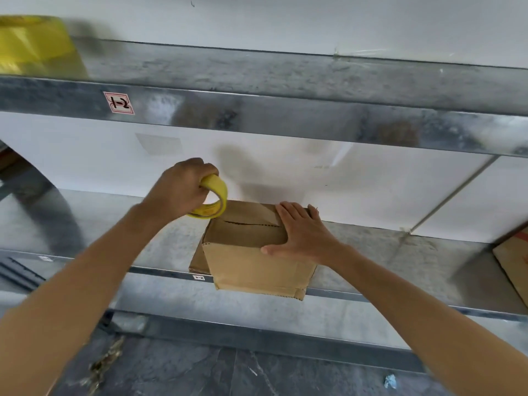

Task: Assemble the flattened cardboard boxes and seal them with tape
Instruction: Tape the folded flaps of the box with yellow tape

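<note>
The brown box (251,252) is folded up, its top flaps meeting at a ragged seam. It sits on the lower shelf (371,252), front overhanging the edge. My left hand (180,187) clenches the yellow tape (214,201) at its back left corner. My right hand (303,232) presses flat on top, fingers straight. Shelf metal shows on both sides.

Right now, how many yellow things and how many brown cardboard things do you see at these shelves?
Yellow: 2 (tape roll in the left hand, blurred bundle on the top shelf)
Brown cardboard: 2 (box under the right hand, flat piece at the right edge)
Total: 4
</note>
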